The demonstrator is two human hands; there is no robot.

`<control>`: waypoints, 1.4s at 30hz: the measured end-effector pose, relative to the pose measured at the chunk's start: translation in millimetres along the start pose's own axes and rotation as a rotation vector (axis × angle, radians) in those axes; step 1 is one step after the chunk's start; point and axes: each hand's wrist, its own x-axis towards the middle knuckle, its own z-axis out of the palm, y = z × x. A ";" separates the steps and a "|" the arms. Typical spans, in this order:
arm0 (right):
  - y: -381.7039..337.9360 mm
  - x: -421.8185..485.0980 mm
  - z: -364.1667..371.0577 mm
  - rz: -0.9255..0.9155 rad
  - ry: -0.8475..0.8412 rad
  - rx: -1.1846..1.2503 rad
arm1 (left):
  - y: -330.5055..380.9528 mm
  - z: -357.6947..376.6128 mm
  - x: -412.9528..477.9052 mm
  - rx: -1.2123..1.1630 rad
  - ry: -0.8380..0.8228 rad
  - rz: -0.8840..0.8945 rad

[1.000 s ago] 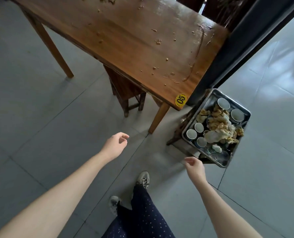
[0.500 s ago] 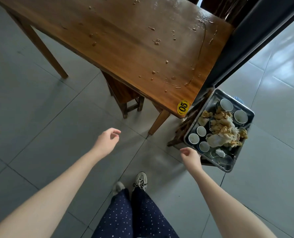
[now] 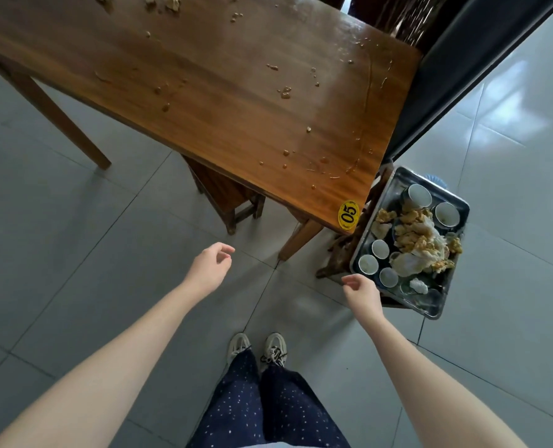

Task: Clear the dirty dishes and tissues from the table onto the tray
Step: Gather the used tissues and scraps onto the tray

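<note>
The metal tray [image 3: 427,311] sits low on a dark wooden stool [image 3: 341,253], and it carries the cleared things: three small white cups [image 3: 380,248] in a cluster at its near left corner, two larger white bowls [image 3: 418,195] at its far end, and a heap of crumpled, food-stained tissues [image 3: 420,240] across its middle, with one small white wad [image 3: 418,285] toward its near end. The right hand [image 3: 362,294] hangs just beside the tray's near left corner, its fingers loosely curled, holding nothing; whether it touches the rim cannot be told. The left hand [image 3: 209,270] hangs well to the left of the tray over the grey tiled floor [image 3: 74,253], relaxed, with its fingers bent and nothing in it. The wooden tabletop [image 3: 220,108] lies beyond and to the left of the tray, its corner with a yellow "05" sticker [image 3: 348,215] close to the tray's left rim. Food crumbs [image 3: 284,92] and wet streaks dot the tabletop farther from the tray. A second wooden stool [image 3: 226,195] stands under the table, left of the tray. On the floor nearer than the tray are the person's pale shoes [image 3: 273,349] and dark dotted trousers [image 3: 268,409].
</note>
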 end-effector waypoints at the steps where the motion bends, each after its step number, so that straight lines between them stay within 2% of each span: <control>1: -1.2 -0.8 2.0 -0.002 -0.003 0.003 | -0.3 0.3 0.7 0.006 -0.009 -0.004; 15: -5.1 11.5 28.2 -0.024 -0.003 0.027 | -20.5 14.5 15.1 0.030 -0.034 0.000; 23: 14.2 66.1 59.4 -0.057 -0.083 -0.125 | -47.7 35.6 46.2 0.059 0.029 -0.017; 26: 27.8 98.4 82.7 -0.107 -0.115 -0.222 | -68.0 55.4 73.7 0.047 0.037 -0.037; 29: 53.6 128.0 117.4 -0.117 -0.077 -0.171 | -91.8 85.6 113.9 0.018 0.000 -0.048; 37: 134.4 215.1 226.2 -0.165 -0.027 -0.037 | -169.4 181.2 227.4 0.040 -0.004 0.156; 42: 181.8 268.0 274.7 -0.210 0.059 0.042 | -200.4 229.5 281.0 0.021 -0.009 0.206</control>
